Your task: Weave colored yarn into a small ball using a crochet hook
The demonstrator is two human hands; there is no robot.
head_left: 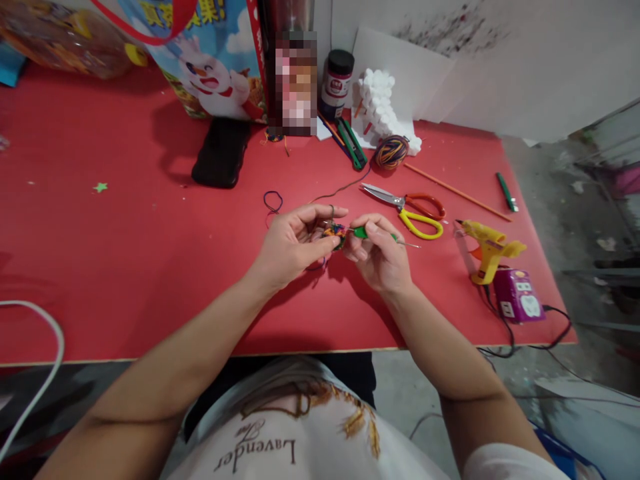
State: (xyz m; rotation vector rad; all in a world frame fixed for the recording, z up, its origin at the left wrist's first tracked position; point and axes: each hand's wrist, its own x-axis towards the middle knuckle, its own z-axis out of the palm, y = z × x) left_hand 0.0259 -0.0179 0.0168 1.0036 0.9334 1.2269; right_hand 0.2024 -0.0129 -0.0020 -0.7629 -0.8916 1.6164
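Observation:
My left hand (305, 240) pinches a small multicoloured crochet piece (336, 233) between thumb and fingers. In my right hand (377, 250) is a crochet hook (361, 232) with a green handle. Its one end meets the crochet piece, while a thin metal end sticks out to the right past my fingers. A dark strand of yarn (345, 189) runs from behind my left hand up to a multicoloured ball of yarn (392, 152). Beyond my left hand, a loose loop of dark yarn (273, 200) lies on the red table (150, 267).
Scissors (400, 203) with red and yellow handles lie right of my hands. Further right are a yellow glue gun (490, 247), a purple box (519, 295) and an orange stick (460, 193). Behind stand a black phone (221, 153), green cutter (353, 145), lidded jar (337, 83) and printed bag (215, 67).

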